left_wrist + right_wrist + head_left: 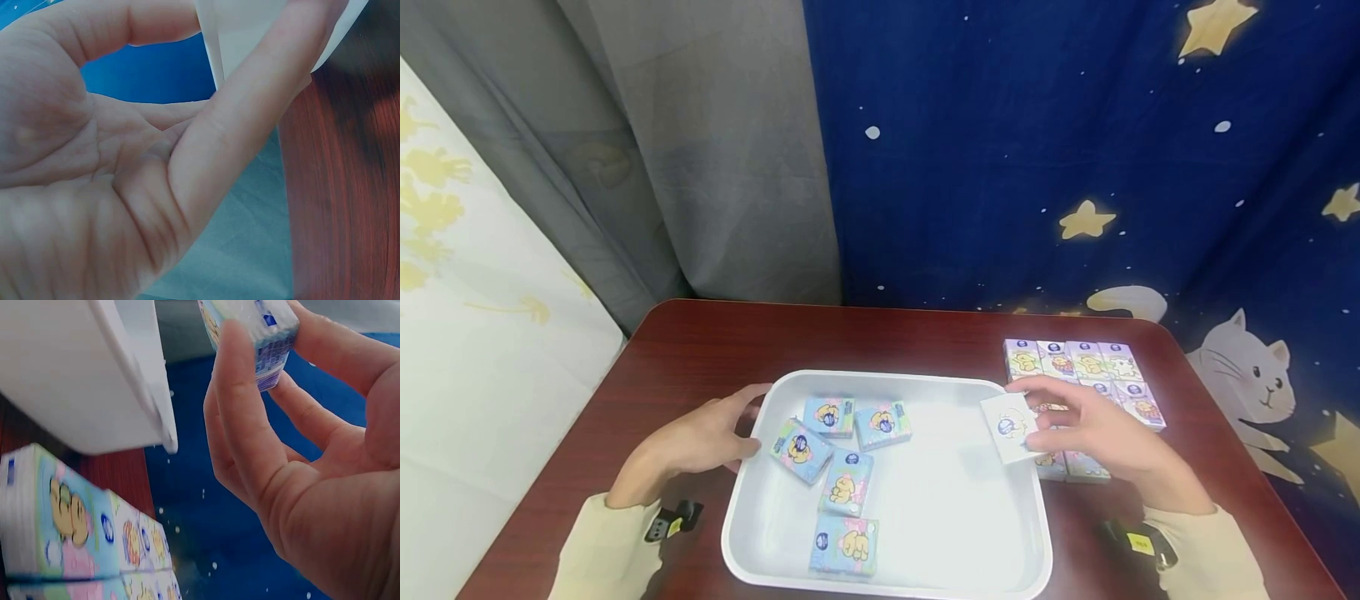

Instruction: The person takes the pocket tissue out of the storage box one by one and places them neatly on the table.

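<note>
five small wrapped packets (842,546) lay mostly in the left part of the white tray (955,500), and we saw one more, the held packet (1006,423), over the tray's rim, right of centre in the lower half of the head view. the right hand (1101,433) pinched it by its edges, thumb and fingertips closed on it; the left hand (700,437) was clamped on the tray's left rim.

we judged the held packet to be light, soft and a little springy, probably folded tissue inside a thin film. the sheen on that film made us expect some slip, so we favoured a gentle grip on two opposite edges, since a hard squeeze could crumple it. nothing about it struck us as breakable. the tray looked like smooth, fairly stiff plastic, easy to steady by the rim.

we saw the tray resting on a reddish-brown bench (925,342) with a wood grain and a slight gloss. to the right of the tray sat a block of packets (1105,358), partly hidden by the right hand. a grey curtain (737,167) hung at upper left, a navy curtain (970,183) with stars filled the upper right, and pale cloth (475,417) covered the left edge.
</note>
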Available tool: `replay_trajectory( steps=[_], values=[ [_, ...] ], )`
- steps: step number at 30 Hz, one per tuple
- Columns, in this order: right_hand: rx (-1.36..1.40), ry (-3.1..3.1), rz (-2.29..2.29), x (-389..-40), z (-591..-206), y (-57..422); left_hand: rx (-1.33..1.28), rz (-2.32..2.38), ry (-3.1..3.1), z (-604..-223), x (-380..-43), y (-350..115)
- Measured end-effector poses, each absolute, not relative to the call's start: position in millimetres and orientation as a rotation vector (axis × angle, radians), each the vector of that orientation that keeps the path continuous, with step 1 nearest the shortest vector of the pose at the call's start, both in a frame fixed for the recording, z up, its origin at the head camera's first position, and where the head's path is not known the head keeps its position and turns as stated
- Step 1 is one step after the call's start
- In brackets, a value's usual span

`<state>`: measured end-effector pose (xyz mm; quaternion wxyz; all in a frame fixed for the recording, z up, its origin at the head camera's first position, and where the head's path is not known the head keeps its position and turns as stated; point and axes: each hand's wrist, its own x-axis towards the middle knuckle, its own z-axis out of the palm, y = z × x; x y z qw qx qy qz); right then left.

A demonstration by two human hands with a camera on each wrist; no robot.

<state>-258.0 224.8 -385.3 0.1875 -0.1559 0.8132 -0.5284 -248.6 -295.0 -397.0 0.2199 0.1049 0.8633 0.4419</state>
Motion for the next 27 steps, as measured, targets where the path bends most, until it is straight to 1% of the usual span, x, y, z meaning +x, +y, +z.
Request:
replay_trajectory(
  steps=[9, 16, 27],
  values=[
    [-0.366, 2.251, -1.579, -254, -393, 253, 0.289, 1.224, 2.39, -395, -247, -294],
    [-0.232, 2.271, -1.576, -251, -393, 281, 0.292, 1.223, 2.39, -394, -247, -294],
    [-0.253, 2.206, -1.646, -254, -410, 314, 0.285, 1.22, 2.386, -395, -248, -295]
  ],
)
